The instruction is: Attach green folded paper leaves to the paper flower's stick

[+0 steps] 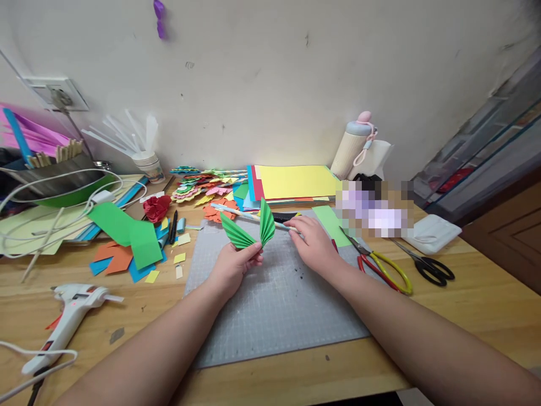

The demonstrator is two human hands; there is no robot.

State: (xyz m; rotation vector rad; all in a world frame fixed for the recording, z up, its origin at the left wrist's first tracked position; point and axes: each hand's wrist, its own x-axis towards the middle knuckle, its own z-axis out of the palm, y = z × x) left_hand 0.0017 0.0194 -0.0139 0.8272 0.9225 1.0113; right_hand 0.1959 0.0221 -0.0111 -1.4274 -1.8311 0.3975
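My left hand (236,264) pinches the base of a pleated green paper leaf (250,227), folded into a V, and holds it upright above the grey cutting mat (274,304). My right hand (310,242) rests on the mat's far edge with its fingers closed on a thin pale stick (240,213) that runs off to the left behind the leaf. Both forearms reach in from the bottom of the view.
A white glue gun (70,316) with its cable lies at the near left. Red-and-yellow scissors (382,268) and black scissors (429,265) lie right of the mat. Coloured paper sheets (296,181), scraps, a red paper rose (155,207), a cup of straws (146,160) and a bottle (353,146) line the wall.
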